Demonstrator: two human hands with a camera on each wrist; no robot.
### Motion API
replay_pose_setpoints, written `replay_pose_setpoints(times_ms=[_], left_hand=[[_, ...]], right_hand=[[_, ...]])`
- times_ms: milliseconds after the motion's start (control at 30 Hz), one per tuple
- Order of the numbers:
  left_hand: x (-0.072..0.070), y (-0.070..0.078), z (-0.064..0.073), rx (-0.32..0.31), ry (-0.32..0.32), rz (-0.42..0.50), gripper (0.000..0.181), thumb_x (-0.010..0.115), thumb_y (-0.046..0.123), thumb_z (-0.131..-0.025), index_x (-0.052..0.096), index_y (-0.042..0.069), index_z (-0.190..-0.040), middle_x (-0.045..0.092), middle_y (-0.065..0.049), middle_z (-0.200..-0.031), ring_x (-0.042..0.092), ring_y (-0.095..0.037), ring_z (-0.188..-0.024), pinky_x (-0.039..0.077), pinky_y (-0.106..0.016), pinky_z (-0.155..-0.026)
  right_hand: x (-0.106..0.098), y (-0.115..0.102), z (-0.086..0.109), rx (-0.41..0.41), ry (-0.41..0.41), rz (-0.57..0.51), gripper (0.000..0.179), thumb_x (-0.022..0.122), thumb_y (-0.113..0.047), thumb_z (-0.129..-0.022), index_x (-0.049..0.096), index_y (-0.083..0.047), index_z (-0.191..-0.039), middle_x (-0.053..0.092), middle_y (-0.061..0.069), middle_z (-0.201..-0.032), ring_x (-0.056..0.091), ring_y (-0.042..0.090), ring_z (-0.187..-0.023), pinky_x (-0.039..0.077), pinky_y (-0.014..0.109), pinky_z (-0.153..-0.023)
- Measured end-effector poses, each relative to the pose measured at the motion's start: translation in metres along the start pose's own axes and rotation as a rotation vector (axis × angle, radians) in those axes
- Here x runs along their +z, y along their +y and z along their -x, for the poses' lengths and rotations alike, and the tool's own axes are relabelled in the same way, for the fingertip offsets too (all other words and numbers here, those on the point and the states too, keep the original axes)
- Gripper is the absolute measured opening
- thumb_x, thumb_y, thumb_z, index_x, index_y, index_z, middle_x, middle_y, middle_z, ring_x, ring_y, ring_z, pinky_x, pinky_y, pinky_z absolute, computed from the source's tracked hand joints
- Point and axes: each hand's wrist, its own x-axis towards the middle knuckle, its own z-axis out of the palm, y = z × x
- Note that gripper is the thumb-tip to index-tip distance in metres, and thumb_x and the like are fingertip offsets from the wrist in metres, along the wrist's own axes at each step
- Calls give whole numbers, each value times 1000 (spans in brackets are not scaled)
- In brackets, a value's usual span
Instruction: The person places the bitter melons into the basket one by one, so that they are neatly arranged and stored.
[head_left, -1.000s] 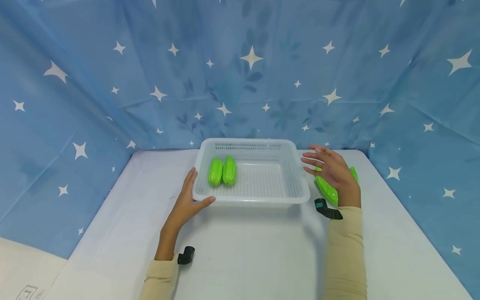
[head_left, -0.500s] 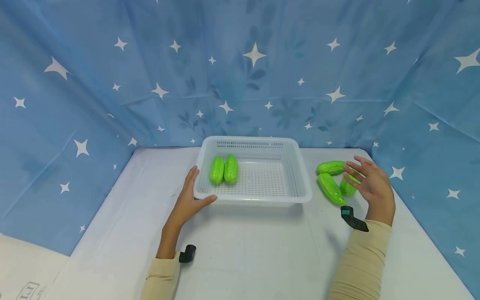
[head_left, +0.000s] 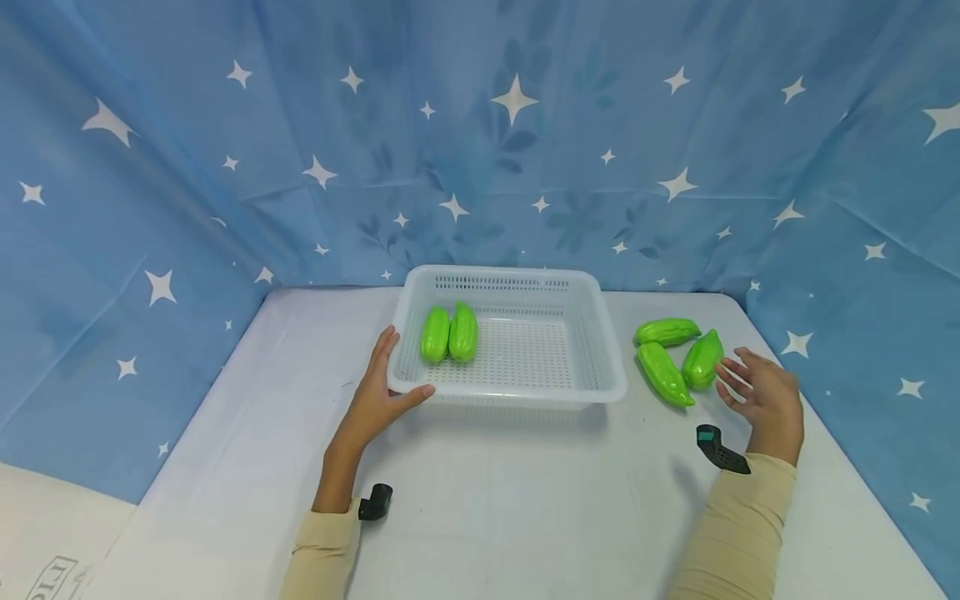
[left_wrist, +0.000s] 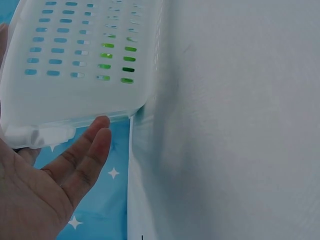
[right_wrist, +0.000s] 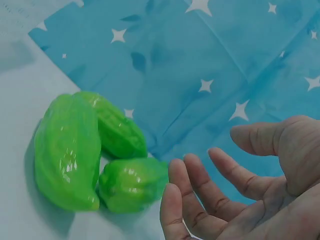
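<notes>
Compared with a second ago, the right hand [head_left: 765, 400] has swung away from the basket's right end, past the loose vegetables, to their outer side, leaving them all in plain sight. Nearest are two tan sleeves, the left sleeve [head_left: 322, 550] and the right sleeve [head_left: 738, 533], each with a black device [head_left: 376, 502] at the cuff, above a white table [head_left: 510, 500]. Farther on, the left hand [head_left: 377, 400] lies against the near left corner of a white basket [head_left: 517, 393], thumb spread along the front rim, fingers fairly straight against the side. Level with it, the right hand has its fingers parted and slightly bent, holding nothing; whether a fingertip touches the right-hand vegetable [head_left: 702, 360] I cannot tell. Just left of that lies the front vegetable [head_left: 664, 375], slanting, with the back vegetable [head_left: 667, 331] behind it, all three green and glossy. Inside the basket, toward its left end, two green vegetables [head_left: 463, 333] lie side by side. Beyond hangs a blue cloth [head_left: 480, 150] with white stars.
</notes>
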Motion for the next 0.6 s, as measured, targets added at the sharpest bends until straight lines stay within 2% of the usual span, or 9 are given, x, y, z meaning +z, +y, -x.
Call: replay_pose_setpoints(times_ms=[167, 267, 333, 400, 467, 533, 600], left_hand=[[-1, 0, 1, -6, -3, -2, 106, 79, 42, -81, 9, 23, -158, -2, 8, -165, 41, -29, -138, 52, -46, -99], [-2, 1, 0, -5, -4, -5, 105, 78, 42, -81, 8, 24, -158, -2, 9, -165, 41, -29, -138, 52, -47, -99], [-2, 1, 0, -7, -4, -3, 105, 78, 42, -81, 8, 24, -158, -2, 11, -164, 41, -29, -138, 52, -47, -98], [-1, 1, -1, -7, -4, -5, 106, 78, 42, -81, 8, 24, -158, -3, 12, -164, 41, -29, -137, 52, -46, -98], [-1, 1, -1, -13, -5, -4, 106, 79, 42, -81, 9, 23, -158, -3, 13, -164, 42, -29, -137, 53, -46, -97], [-1, 1, -1, -16, -4, -7, 106, 78, 42, -81, 9, 23, -158, -3, 11, -164, 40, -30, -139, 52, -46, -98], [-1, 1, -1, -21, -3, -13, 106, 78, 43, -81, 9, 23, -158, -3, 11, -164, 38, -30, -140, 52, -47, -99]], right_hand=[[-5, 11, -16, 1, 111, 94, 34, 72, -34, -88, 56, -32, -118, 56, -10, -104, 58, 9, -96, 56, 30, -69], [-8, 17, -29, -20, 178, 179, 55, 80, -38, -80, 51, -37, -127, 49, -13, -125, 50, 10, -111, 54, 26, -68], [-11, 19, -39, -17, 197, 237, 75, 83, -42, -75, 41, -41, -138, 38, -6, -146, 41, 16, -128, 54, 24, -68], [-18, 23, -58, -41, 179, 301, 97, 86, -45, -69, 29, -44, -147, 22, -1, -160, 30, 20, -142, 54, 24, -71], [-16, 23, -56, -57, 138, 359, 107, 85, -45, -70, 17, -42, -153, 5, 2, -166, 17, 23, -150, 55, 32, -88], [-15, 24, -53, -96, 80, 445, 111, 83, -45, -74, 8, -38, -156, -4, 4, -166, 11, 27, -152, 50, 35, -100], [-9, 23, -43, -139, 20, 526, 109, 79, -42, -80, 2, -32, -157, -9, 8, -165, 10, 31, -152, 48, 32, -103]])
